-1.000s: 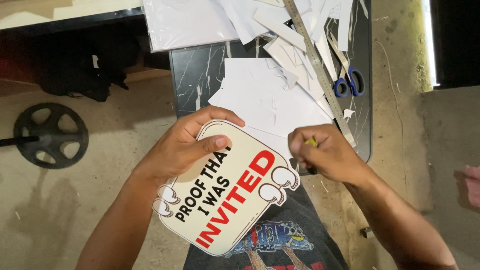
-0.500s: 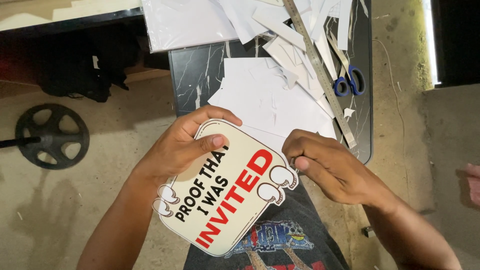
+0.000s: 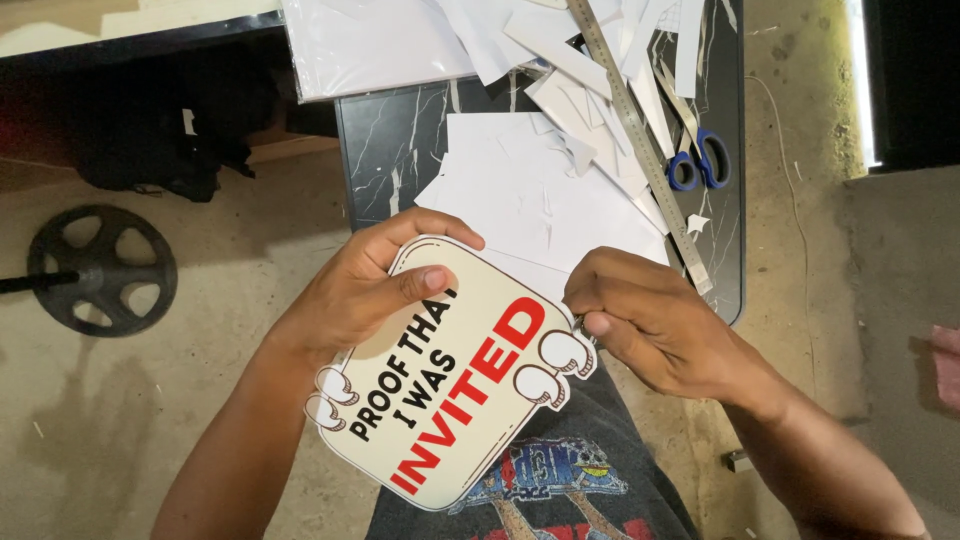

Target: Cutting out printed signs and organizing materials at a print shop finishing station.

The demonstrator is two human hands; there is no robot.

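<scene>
In the middle of the frame the left hand (image 3: 365,290) grips the cream sign card (image 3: 455,385) by its upper-left corner, thumb on the face. The right hand (image 3: 640,320) is closed at the card's right edge — whether it pinches a tool I cannot tell. Trimming there probably goes best with the card held steady and turned slowly — fingers behind the edge.

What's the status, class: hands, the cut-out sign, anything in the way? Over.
Left hand grips cream cut-out sign at its top corner. Right hand closed at sign's right edge; what it pinches is hidden. Paper offcuts, metal ruler, scissors beyond.
</scene>
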